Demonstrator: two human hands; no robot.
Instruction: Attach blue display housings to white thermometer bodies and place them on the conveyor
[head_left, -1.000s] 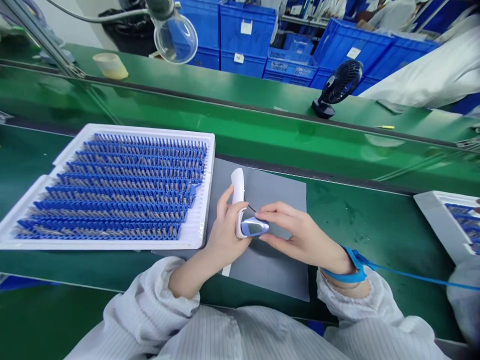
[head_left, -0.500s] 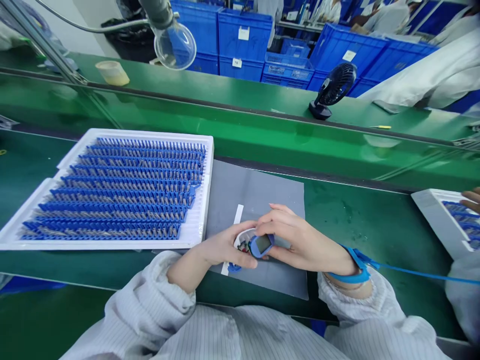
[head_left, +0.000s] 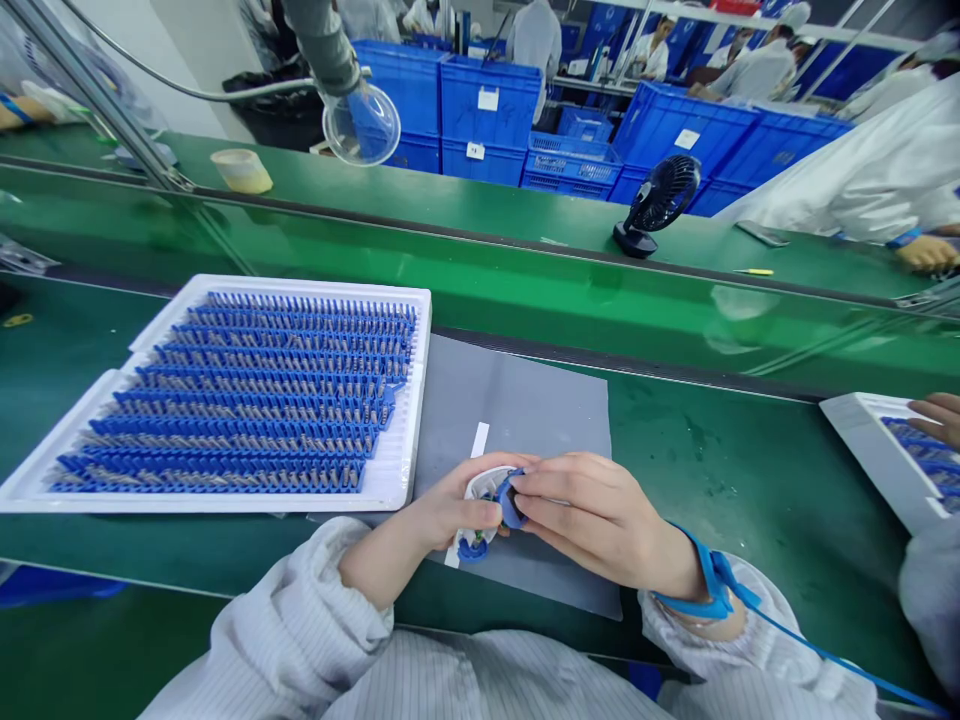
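Observation:
My left hand is closed around a small white plastic housing that looks like part of a fingertip pulse oximeter. A round blue piece shows at its lower end, with small inner parts partly visible. My right hand pinches a blue display cover against the housing's right side; its dark screen is largely behind my fingers. Both hands are over a grey mat, near a white strip. A blue wrist strap with a cord circles my right wrist.
On the left lies a white foam tray with rows of blue pieces. Another tray stands at the right, by another person's hand. Beyond the green ledge are a black fan, a cup and blue crates.
My right fingers have moved over the screen, and the blue cover has turned from facing up to a steeper angle against the housing. The view has tilted up slightly.

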